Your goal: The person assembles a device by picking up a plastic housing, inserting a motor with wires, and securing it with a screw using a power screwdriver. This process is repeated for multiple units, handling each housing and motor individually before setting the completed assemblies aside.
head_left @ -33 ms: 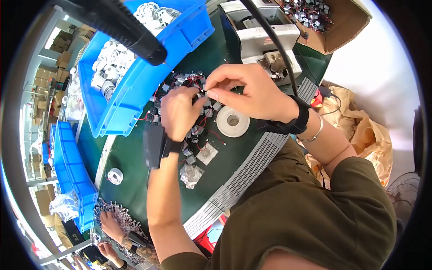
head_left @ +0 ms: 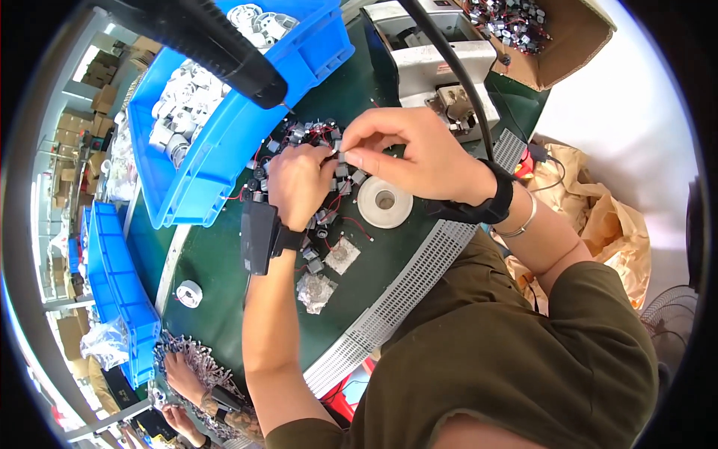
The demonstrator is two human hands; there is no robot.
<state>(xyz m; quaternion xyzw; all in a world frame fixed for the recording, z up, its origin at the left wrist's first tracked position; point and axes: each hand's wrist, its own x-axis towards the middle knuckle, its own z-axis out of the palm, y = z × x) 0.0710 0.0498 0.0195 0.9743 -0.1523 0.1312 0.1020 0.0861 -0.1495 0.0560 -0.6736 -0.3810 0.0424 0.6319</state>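
My left hand (head_left: 299, 182) and my right hand (head_left: 419, 153) meet over a pile of small grey motors (head_left: 321, 133) with red wires. The right thumb and forefinger are pinched together at a tiny pale piece (head_left: 336, 149), too small to name. The left fingers curl in beside it, their tips partly hidden, so what they grip does not show clearly. Just below the right hand lies a white ring-shaped disc (head_left: 380, 217). Nearer to me are a flat greyish square pad (head_left: 342, 256) and a crumpled silvery lump (head_left: 315, 292).
A blue bin (head_left: 202, 179) of white plastic parts stands at the left. A black tool handle (head_left: 224, 63) with a thin tip hangs above. Beyond are a grey machine (head_left: 441, 69) and a cardboard box (head_left: 572, 49) of motors. Another person's hands (head_left: 183, 378) work at lower left.
My left hand has shifted slightly and its blur is gone. The black handle sits a little farther right and lower in view. My right hand keeps its pinch.
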